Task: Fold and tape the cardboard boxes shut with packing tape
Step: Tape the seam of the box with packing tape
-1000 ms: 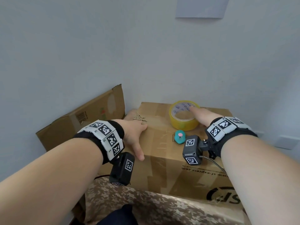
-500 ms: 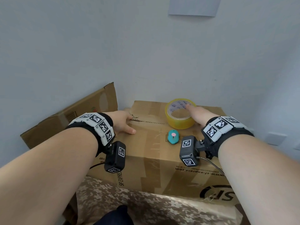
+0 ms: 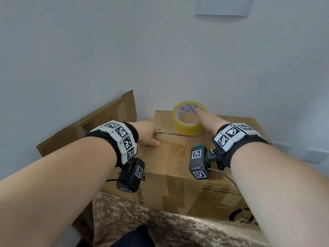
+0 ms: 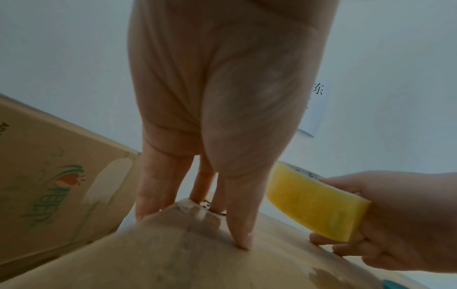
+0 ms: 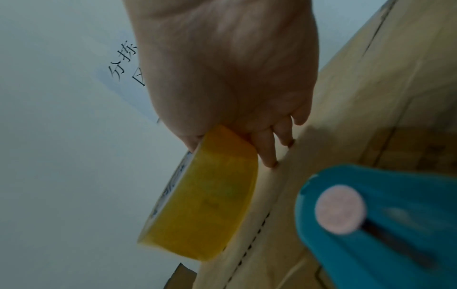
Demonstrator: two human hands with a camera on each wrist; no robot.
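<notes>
A person works at a closed brown cardboard box whose top flaps are folded flat. The left hand lies on the box's far-left corner, fingers straight and slightly spread, tips pressing the cardboard beside the dotted seam. The right hand grips a yellow roll of clear packing tape, which sits on the box top just beyond the seam; its fingers curl round the roll's outer wall, thumb on the rim.

Judged from this, the folding is done and the taping is about to begin: one hand steadies the flaps while the other takes up the roll. The next move seems to call for finding the tape's loose end and sticking it down near the left fingertips, then drawing the roll along the seam.

The head view shows both hands and the whole box, plus a second, flattened brown carton leaning against the wall past the left fingers. Only the right wrist view plainly shows a small teal plastic cutter with a pink round button, lying on the box just behind the right fingers. The left wrist view alone shows the left fingertips' contact with the corner.
</notes>
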